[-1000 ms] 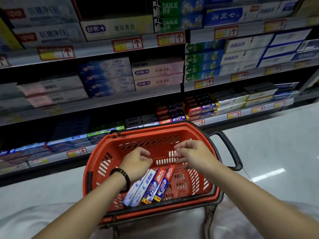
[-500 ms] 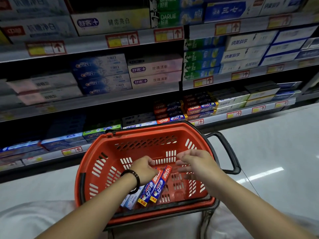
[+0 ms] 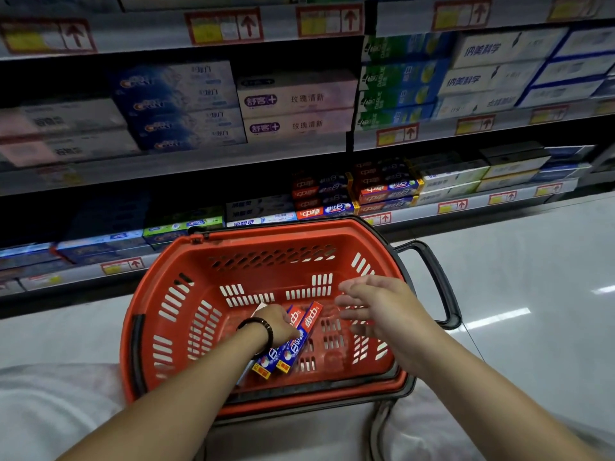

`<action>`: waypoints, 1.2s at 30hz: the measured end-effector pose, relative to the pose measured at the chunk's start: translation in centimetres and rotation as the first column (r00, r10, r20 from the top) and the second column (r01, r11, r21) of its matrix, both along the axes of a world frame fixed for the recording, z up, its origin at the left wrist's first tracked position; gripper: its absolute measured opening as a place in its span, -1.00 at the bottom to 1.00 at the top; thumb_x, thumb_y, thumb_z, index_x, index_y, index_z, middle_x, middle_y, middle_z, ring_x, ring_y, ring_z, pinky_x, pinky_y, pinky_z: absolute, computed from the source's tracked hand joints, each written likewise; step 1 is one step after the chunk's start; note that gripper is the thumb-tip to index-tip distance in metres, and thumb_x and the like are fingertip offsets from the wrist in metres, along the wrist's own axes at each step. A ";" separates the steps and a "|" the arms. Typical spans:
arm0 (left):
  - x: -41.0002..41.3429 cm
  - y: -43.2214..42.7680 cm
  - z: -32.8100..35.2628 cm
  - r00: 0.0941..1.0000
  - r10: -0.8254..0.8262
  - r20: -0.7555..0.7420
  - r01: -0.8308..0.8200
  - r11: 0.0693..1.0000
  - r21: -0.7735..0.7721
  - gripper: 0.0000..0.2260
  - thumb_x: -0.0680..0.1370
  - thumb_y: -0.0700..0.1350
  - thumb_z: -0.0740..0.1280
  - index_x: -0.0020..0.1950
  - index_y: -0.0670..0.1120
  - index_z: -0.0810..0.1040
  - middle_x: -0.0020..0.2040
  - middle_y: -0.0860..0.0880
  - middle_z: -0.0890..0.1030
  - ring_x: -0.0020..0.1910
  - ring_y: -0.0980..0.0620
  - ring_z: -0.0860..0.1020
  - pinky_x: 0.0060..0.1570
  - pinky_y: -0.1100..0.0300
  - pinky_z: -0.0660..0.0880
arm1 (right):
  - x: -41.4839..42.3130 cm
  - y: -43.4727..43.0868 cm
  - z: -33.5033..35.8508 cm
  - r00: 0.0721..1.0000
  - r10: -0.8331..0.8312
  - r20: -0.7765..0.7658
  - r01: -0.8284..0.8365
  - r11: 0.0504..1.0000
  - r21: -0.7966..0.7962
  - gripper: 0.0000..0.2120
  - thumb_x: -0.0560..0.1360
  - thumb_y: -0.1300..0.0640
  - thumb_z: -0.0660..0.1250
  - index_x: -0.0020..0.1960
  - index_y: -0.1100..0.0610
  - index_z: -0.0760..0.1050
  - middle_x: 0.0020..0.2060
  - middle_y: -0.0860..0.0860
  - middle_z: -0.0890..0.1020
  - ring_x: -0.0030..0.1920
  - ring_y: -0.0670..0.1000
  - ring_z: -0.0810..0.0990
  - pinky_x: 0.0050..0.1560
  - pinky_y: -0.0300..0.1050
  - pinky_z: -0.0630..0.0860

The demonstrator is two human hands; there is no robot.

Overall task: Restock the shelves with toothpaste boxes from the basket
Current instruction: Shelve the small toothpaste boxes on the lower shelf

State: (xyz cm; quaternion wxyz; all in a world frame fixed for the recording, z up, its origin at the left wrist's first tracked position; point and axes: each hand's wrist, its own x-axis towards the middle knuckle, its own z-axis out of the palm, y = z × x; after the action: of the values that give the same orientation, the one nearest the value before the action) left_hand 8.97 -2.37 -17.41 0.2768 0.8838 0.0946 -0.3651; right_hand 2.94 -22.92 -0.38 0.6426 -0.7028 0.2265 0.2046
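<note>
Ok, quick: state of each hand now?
Left hand: on red-and-blue cardboard toothpaste boxes; grip cannot be told.
Right hand: open, holding nothing.

Left grip [image 3: 279, 324]: a second ago it hung above the basket [image 3: 159, 277] at about rim height. It has since gone down to the basket floor and now lies on the red boxes [image 3: 307, 327], fingers bent onto the left one. Whether it holds that box cannot be told. The white-and-blue boxes [image 3: 260, 307], earlier in plain sight beside the red pair, are now mostly covered by the left arm [image 3: 199, 377]. Right grip [image 3: 376, 304]: earlier close beside the left with fingers drooping, it is now drawn off to the right, apart from it, with fingers straighter and spread over the basket's right side. The view has dipped: the goods on the top shelf [image 3: 149, 28] have nearly left the frame.
</note>
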 end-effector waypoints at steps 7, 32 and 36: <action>0.6 -0.8 -2.4 0.962 -0.240 -0.126 0.254 0.961 0.110 -0.68 0.66 -0.01 0.36 0.35 -0.12 0.57 0.32 -0.07 0.57 0.28 -0.09 0.58 0.30 0.01 0.55 | 0.3 -0.1 -0.4 1.000 -0.014 -0.018 0.014 1.000 -0.002 -0.85 0.68 0.10 0.34 0.14 0.12 0.66 -0.09 -0.01 0.79 -0.03 0.01 0.78 0.07 0.04 0.69; 4.1 -4.2 -13.5 0.974 -0.227 0.006 0.215 0.930 0.299 -0.45 0.46 0.06 0.52 0.33 -0.10 0.41 0.18 -0.12 0.64 0.10 -0.15 0.66 0.00 0.01 0.62 | 2.7 -0.1 -2.7 0.998 -0.046 -0.044 0.044 0.998 -0.041 -0.87 0.62 0.18 0.41 -0.06 0.05 0.70 -0.10 -0.08 0.78 -0.07 0.03 0.77 -0.16 -0.13 0.64; 3.9 -4.0 -14.1 0.971 -0.241 0.011 0.225 0.922 0.316 -0.51 0.46 0.07 0.52 0.27 -0.09 0.44 0.11 -0.11 0.64 0.04 -0.13 0.66 -0.09 0.04 0.61 | 3.1 -0.3 -2.8 0.998 -0.038 -0.040 0.036 0.998 -0.054 -0.85 0.62 0.18 0.40 -0.07 0.03 0.70 -0.13 -0.07 0.78 -0.07 0.04 0.77 -0.15 -0.12 0.65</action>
State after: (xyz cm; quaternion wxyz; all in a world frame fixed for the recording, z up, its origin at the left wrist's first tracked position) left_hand 12.89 -6.33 -31.51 0.0905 0.9301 0.0385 -0.3538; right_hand 6.06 -23.18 -3.23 0.6224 -0.7112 0.2577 0.2009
